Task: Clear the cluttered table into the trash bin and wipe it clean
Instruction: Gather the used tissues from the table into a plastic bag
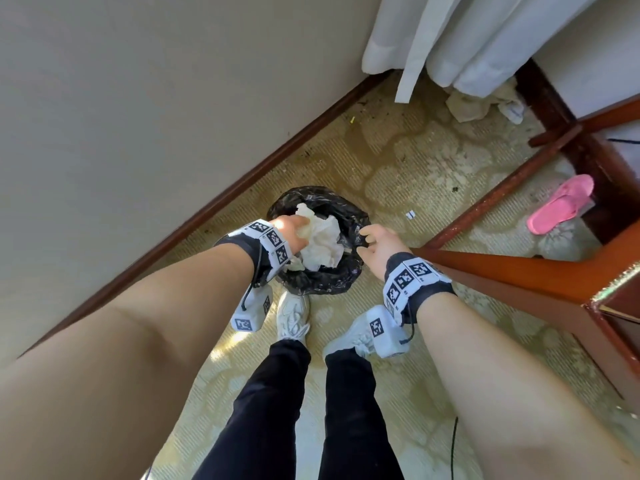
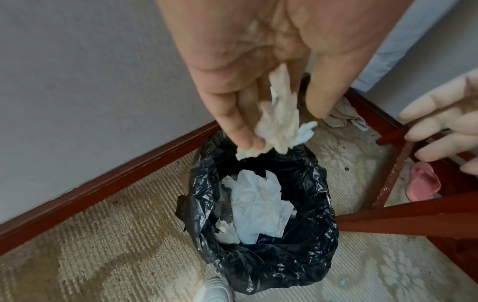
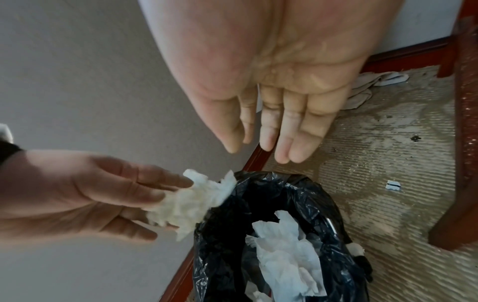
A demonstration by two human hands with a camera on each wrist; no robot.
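Observation:
A small trash bin lined with a black bag (image 1: 322,282) (image 2: 284,265) (image 3: 232,255) stands on the carpet beside the wall. Crumpled white tissues (image 2: 258,208) (image 3: 284,255) lie inside it. My left hand (image 1: 294,230) (image 2: 282,126) is over the bin's far-left rim and pinches a crumpled, soiled tissue (image 2: 276,122) (image 3: 191,204) between thumb and fingertips. My right hand (image 1: 367,240) (image 3: 258,151) hovers over the bin's right rim with straight, spread fingers and holds nothing.
A red-brown wooden table leg and crossbars (image 1: 502,268) run close to the right of the bin. A pink slipper (image 1: 561,204), a rumpled cloth (image 1: 467,105) under the white curtain (image 1: 467,39), and a paper scrap (image 1: 411,214) lie on the carpet. My white shoes (image 1: 294,313) stand just before the bin.

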